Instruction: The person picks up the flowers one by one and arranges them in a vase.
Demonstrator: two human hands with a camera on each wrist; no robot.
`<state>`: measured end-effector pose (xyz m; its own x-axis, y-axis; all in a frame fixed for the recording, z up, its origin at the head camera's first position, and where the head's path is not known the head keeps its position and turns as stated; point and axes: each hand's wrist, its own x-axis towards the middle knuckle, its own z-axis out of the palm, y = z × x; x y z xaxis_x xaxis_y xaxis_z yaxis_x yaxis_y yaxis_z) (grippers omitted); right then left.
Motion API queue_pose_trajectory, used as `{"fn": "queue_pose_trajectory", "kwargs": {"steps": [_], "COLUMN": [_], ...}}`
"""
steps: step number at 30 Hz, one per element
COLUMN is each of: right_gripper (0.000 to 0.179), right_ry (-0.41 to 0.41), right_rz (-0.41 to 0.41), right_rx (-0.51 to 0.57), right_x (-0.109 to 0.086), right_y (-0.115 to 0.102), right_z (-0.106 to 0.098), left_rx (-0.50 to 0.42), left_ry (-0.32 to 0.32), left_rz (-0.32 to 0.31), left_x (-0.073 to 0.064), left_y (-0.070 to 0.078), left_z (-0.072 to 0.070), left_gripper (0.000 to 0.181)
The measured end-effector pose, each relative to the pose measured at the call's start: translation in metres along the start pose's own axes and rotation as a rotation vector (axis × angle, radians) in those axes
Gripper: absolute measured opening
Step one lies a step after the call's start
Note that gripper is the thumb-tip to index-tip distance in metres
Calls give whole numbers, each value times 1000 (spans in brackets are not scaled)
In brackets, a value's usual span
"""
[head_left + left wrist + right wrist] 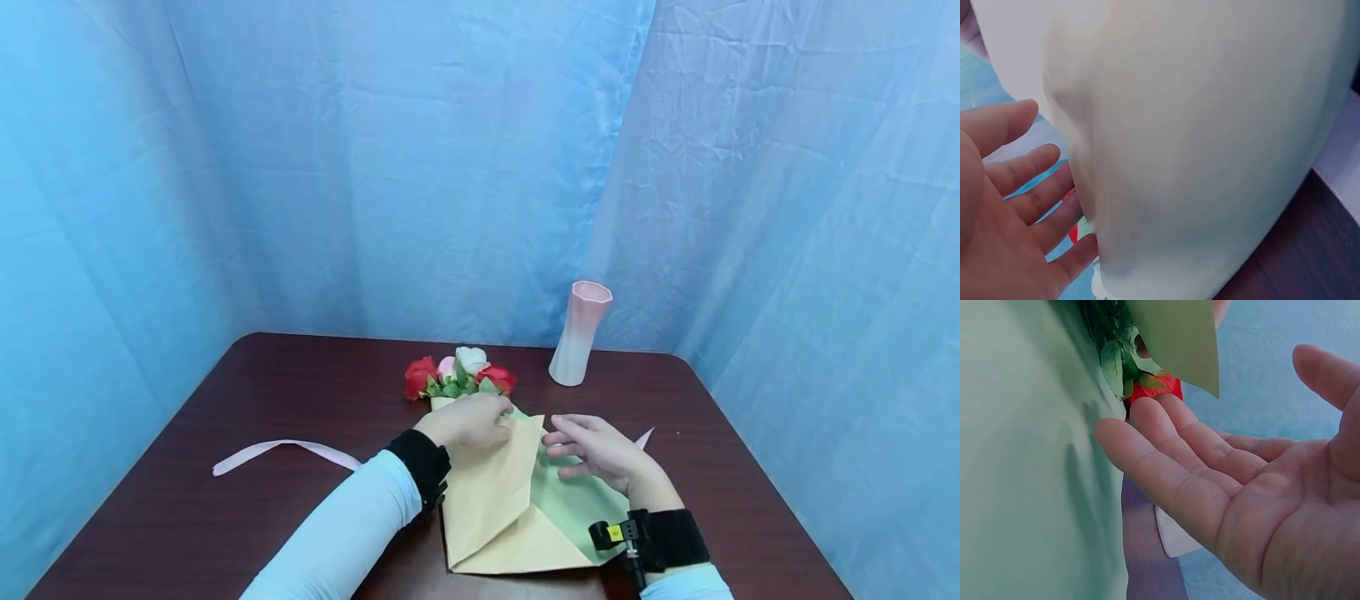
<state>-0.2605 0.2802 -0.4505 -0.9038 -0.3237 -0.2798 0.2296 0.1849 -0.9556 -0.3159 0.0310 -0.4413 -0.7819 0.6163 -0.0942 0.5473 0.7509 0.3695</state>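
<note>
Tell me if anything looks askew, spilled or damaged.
Nothing looks spilled or damaged. The wrapping paper looks lopsided: its left flap is folded across, while the right side lies open, green inner face showing; probably just half-wrapped. The pink-and-white vase appears tilted, perhaps from lens distortion.

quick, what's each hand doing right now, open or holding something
Left hand: open, fingers relaxed against the folded wrapping paper.
Right hand: open, holding nothing, beside the paper's folded flap.
</note>
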Motion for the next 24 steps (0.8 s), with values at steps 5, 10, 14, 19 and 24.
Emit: {"fn": "queue_pose_trajectory", "kwargs": {"steps": [5, 10, 14, 19, 24], "right_gripper": [82, 80, 82, 80, 77], "right_ry": [8, 18, 13, 4, -3], "right_rz": [-5, -11, -19, -38, -59], "right_rx": [5, 5, 0, -7, -8], "right_x": [-1, -2, -4, -6, -10], "right_y": [-1, -4, -6, -9, -12], "right_z": [1, 2, 3, 3, 3], "left_rx": [-65, -101, -101, -139, -196], "left_ry": [42, 80, 108, 146, 199], "left_rz": [10, 13, 33, 36, -4], "left_x": [-5, -9, -11, -17, -26], "left_y": [-2, -3, -4, -2, -1], "left_z": [-5, -10, -13, -21, -30], "left_gripper": [40, 37, 37, 37, 47]}}
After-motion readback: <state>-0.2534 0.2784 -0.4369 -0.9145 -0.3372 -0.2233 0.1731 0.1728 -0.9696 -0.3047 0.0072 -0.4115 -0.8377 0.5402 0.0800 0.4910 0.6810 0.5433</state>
